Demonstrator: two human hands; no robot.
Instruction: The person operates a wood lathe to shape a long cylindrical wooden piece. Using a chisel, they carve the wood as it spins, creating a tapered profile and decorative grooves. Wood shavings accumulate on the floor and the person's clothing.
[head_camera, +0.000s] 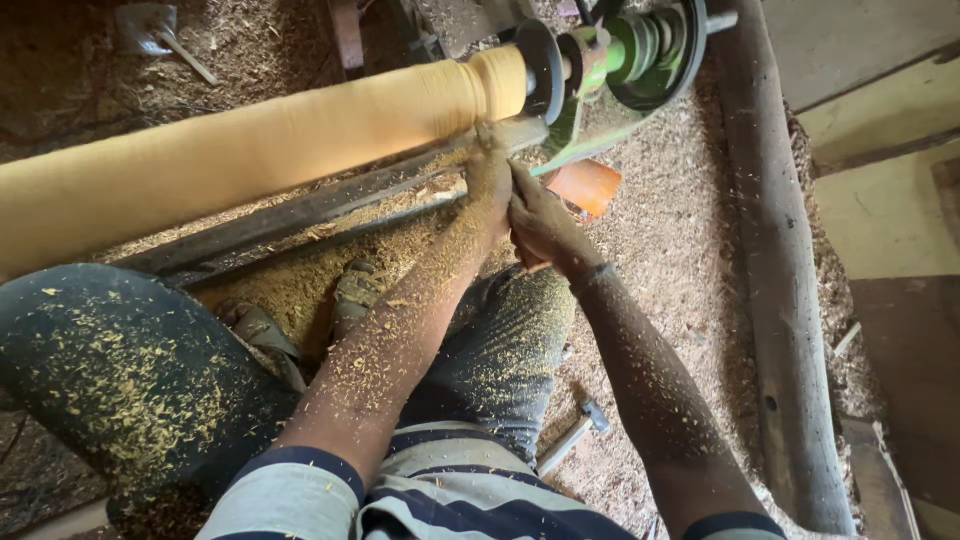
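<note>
Head view shows our left hand (487, 183) and right hand (540, 225) pressed together, fingers clenched around a turning tool (420, 200). We brace it on the metal rest (300, 210), steadying its tip against the yellow wooden cylinder (250, 140) mounted in the lathe (640, 50).

**Around the lathe**

The workpiece (250, 150) lies on the lathe, its chuck (640, 45) at the right end. Both hands, left (487, 185) and right (540, 225), meet before the workpiece at the rest (300, 210). A hammer (575, 430) lies well before it, in sawdust (680, 260).
</note>
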